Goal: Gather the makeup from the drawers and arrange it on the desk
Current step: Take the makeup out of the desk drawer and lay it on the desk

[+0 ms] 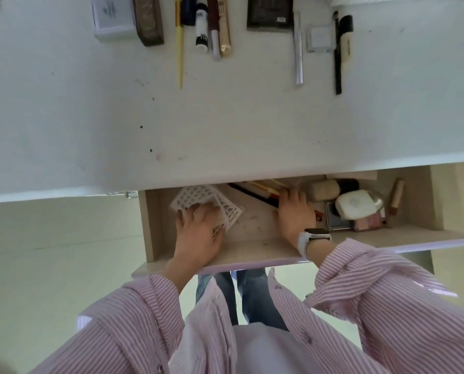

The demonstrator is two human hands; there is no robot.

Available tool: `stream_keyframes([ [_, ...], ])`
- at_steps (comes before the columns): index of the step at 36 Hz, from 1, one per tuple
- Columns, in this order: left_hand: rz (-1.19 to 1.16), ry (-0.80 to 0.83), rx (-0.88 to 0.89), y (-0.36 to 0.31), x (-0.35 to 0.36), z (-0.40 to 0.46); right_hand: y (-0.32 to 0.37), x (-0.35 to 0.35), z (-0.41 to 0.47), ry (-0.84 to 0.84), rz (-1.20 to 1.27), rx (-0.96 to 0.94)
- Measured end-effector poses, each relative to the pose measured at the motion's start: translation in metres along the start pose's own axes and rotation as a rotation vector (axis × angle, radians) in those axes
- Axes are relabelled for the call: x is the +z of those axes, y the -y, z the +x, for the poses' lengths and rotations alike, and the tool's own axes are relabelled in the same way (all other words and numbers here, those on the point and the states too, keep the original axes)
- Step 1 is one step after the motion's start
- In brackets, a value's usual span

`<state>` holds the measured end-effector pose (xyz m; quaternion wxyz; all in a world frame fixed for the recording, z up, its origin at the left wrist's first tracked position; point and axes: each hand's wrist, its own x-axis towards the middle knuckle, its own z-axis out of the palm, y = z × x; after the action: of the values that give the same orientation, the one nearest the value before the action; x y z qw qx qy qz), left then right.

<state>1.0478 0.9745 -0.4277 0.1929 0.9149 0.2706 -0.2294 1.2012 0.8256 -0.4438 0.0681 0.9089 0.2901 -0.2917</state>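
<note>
- While the drawer (pixel 252 255) stands pulled out below the desk (pixel 225 125), both hands reach down into it.
- The left hand (pixel 201 228) lies at the drawer's left end, fingers spread fairly straight and pressing on the sticker sheets (pixel 198 197), white cards with rows of small dark shapes that fan out past the fingertips.
- The right hand (pixel 295 211), a white watch (pixel 310 240) on its wrist, sits mid-drawer, fingers bent down over a bundle of pencils and brushes (pixel 255 190); whether it truly grips them I cannot tell.
- To the right of that hand in the drawer lie a thick brush (pixel 330 188), a white compact (pixel 357 205), a pink palette (pixel 368 222) and a slim brown stick (pixel 396 195).
- Beyond the drawer, on the desk's far part, makeup lies in a row: a white box (pixel 112 17), a dark case (pixel 148 20), a yellow stick (pixel 180 49), a white tube (pixel 201 28), a gold tube (pixel 224 31), a dark palette (pixel 270 13), a silver pen (pixel 298 49), a small square compact (pixel 319 39) and a black-handled brush (pixel 338 58).
</note>
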Motion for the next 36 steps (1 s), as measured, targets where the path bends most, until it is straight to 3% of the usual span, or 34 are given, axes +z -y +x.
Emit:
stream_keyframes([
  [4,-0.010,-0.086,-0.076,0.000,-0.005,0.007,0.005,0.001,0.004,0.023,-0.025,-0.023],
  [9,-0.073,0.133,-0.266,0.011,-0.011,0.033,0.013,0.006,0.006,0.085,-0.063,-0.031],
  [13,-0.192,0.238,-0.317,0.020,-0.011,0.042,0.015,0.005,0.006,0.129,-0.093,-0.044],
  [22,-0.158,0.185,-0.340,0.020,-0.027,0.039,0.014,0.002,0.002,0.135,-0.092,-0.083],
  [25,-0.288,0.108,-0.318,0.022,-0.030,0.035,0.016,0.002,0.000,0.155,-0.105,-0.090],
  [28,-0.473,0.154,-0.321,0.022,-0.025,0.024,0.020,0.002,-0.001,0.191,-0.075,-0.072],
  [32,-0.826,0.182,-0.476,0.018,-0.016,0.003,0.023,0.005,-0.003,0.248,-0.031,-0.081],
  [36,-0.917,0.186,-0.547,0.018,-0.020,-0.009,0.020,0.002,-0.005,0.290,-0.070,-0.120],
])
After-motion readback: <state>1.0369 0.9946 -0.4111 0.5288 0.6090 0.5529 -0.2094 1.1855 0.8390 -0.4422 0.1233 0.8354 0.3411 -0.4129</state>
